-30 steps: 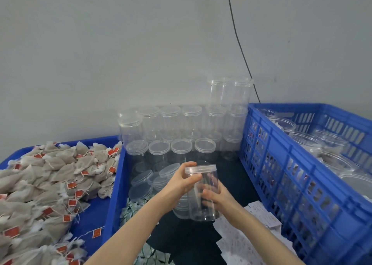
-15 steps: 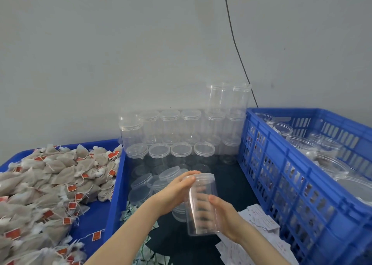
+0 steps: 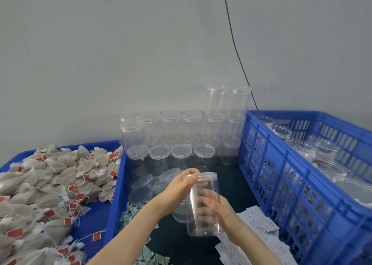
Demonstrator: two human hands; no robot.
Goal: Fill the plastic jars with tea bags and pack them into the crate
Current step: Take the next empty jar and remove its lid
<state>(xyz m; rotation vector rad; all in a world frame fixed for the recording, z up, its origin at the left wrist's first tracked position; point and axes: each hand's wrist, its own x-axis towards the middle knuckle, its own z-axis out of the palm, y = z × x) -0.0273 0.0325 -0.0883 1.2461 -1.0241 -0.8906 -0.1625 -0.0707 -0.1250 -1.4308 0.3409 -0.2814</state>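
Since a second ago we have tipped the clear jar (image 3: 203, 204) slightly, its top leaning left, and our left hand (image 3: 177, 192) has slid up so its fingertips now sit on the lid (image 3: 201, 176). Our right hand (image 3: 219, 210) stays wrapped round the jar's body from the right, fingers curled behind the clear wall and showing through it. The left hand pinches the lid's rim between thumb and fingers. The jar is held in the air above the dark desk (image 3: 227, 176), near its front edge, between the blue tray (image 3: 114, 192) on the left and the blue crate (image 3: 281, 186) on the right.

We judge the step in hand to be opening an empty jar: it holds no tea bags, and the lid is still seated. The next move calls for twisting or lifting the lid off while the right hand keeps the body from turning, then setting the lid with the loose lids (image 3: 145, 186) lying just left of our hands.

Heaped tea bags (image 3: 50, 186) with red tags fill the tray toward the desk's left edge, within reach for filling. Rows of empty lidded jars (image 3: 181, 139) stand stacked along the back edge against the wall. The crate at the right edge already holds jars (image 3: 326, 166). Small paper slips (image 3: 259, 224) lie scattered at the front right.
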